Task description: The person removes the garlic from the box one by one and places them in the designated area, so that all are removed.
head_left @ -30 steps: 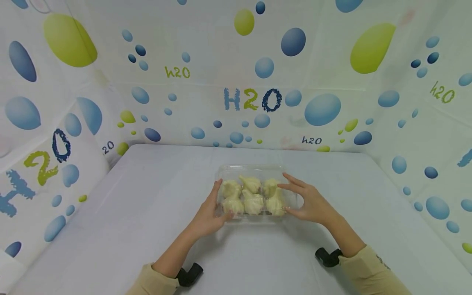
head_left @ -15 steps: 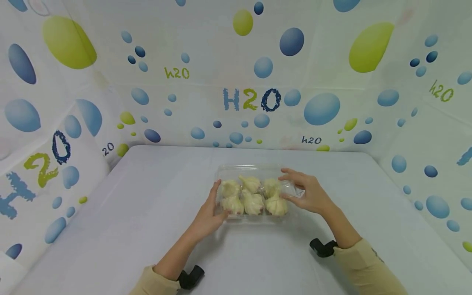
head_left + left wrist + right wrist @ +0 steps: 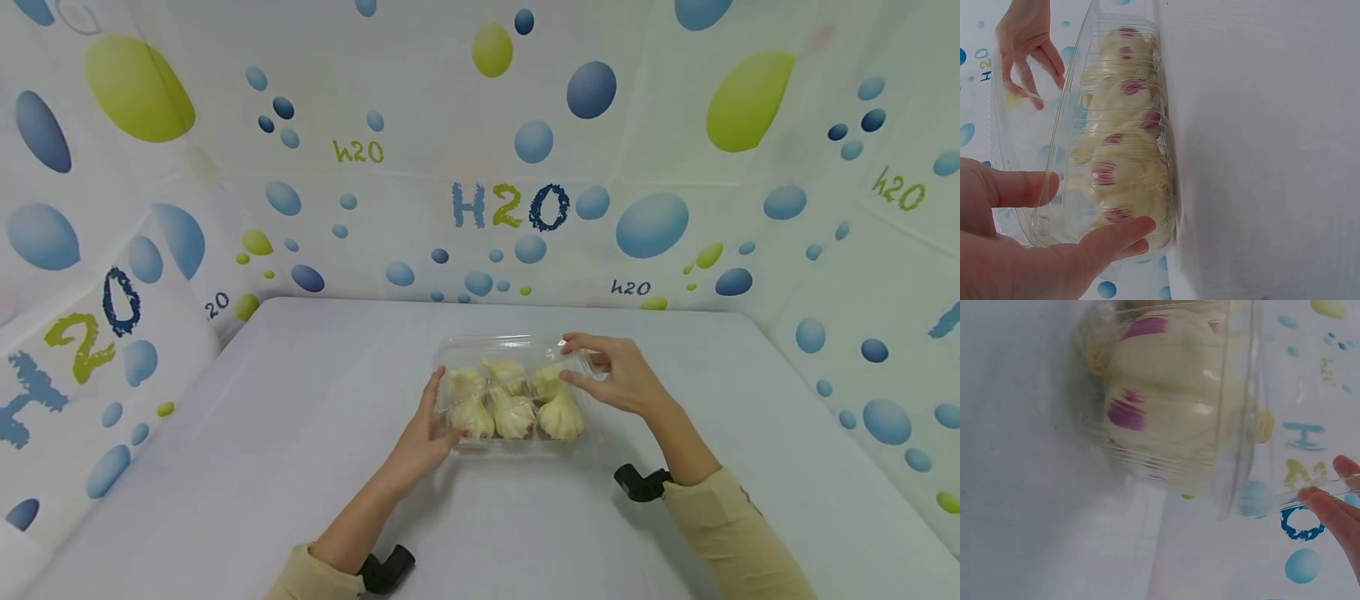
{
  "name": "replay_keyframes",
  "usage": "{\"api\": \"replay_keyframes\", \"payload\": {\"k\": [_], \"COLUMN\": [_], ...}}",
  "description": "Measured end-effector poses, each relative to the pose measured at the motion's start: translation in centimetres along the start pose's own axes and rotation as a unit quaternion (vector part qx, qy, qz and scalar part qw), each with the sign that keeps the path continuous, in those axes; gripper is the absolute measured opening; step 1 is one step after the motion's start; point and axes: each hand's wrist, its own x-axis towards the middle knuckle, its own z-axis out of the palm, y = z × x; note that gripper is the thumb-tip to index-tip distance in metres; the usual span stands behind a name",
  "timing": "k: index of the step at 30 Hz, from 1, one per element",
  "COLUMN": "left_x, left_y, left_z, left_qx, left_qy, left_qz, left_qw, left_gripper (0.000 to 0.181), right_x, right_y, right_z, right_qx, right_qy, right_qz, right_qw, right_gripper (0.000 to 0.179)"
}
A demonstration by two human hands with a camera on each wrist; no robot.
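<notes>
A clear plastic clamshell container [image 3: 517, 444] with several pale garlic bulbs [image 3: 560, 418] inside sits in the middle of the table. Purple streaks mark the bulbs in the left wrist view. My left hand [image 3: 418, 442] grips the container's left end, thumb at the rim and fingers against the side wall. At the right, my right hand [image 3: 626, 379] pinches the edge of the transparent lid [image 3: 1025, 134], which stands raised at an angle from the base. The right fingers [image 3: 1338, 515] are partly cut off in the right wrist view.
A white cloth-covered table [image 3: 322, 392] lies under the container. White sheeting [image 3: 420, 150] with blue and green dots and H2O lettering rises at the back and sides. A black wrist device [image 3: 387, 569] sits below each forearm.
My right hand has moved back and slightly left along the container's right side, bringing the lid's edge with it. The left hand has stayed nearly still on the left end.
</notes>
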Motion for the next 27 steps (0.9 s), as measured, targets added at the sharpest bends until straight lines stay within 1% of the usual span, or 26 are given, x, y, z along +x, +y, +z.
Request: {"api": "replay_keyframes", "payload": {"k": [4, 7, 12, 14, 17, 21, 23, 27], "left_x": [0.1, 0.1, -0.2, -0.3, -0.3, -0.1, -0.1, 0.0], "left_y": [0.0, -0.1, -0.2, -0.2, -0.1, 0.0, 0.1, 0.2], "left_z": [0.0, -0.1, -0.4, -0.4, -0.4, -0.2, -0.1, -0.1], "left_qx": [-0.002, -0.005, -0.046, -0.058, -0.045, -0.038, -0.040, -0.042], "left_qy": [0.002, 0.005, -0.007, -0.015, -0.018, -0.028, -0.034, -0.041], "left_qz": [-0.004, -0.009, -0.012, -0.012, -0.011, -0.006, -0.006, -0.010], "left_qw": [1.0000, 0.9999, 0.9988, 0.9982, 0.9988, 0.9989, 0.9986, 0.9982], "left_gripper": [0.085, 0.086, 0.095, 0.095, 0.092, 0.088, 0.087, 0.086], "right_x": [0.6, 1.0, 1.2, 1.3, 1.7, 2.2, 2.4, 2.6], "right_y": [-0.1, -0.1, 0.7, 1.0, 1.3, 1.4, 1.5, 1.8], "right_z": [-0.3, -0.9, -2.4, -2.7, -2.8, -3.0, -3.1, -3.3], "right_qx": [-0.006, 0.007, 0.047, 0.052, 0.046, 0.035, 0.037, 0.043], "right_qy": [-0.009, -0.006, 0.001, -0.002, 0.004, 0.009, 0.006, 0.000], "right_qz": [0.009, 0.022, 0.064, 0.072, 0.069, 0.077, 0.091, 0.137], "right_qw": [0.9999, 0.9997, 0.9968, 0.9961, 0.9966, 0.9964, 0.9951, 0.9897], "right_gripper": [0.021, 0.023, 0.031, 0.033, 0.035, 0.039, 0.042, 0.052]}}
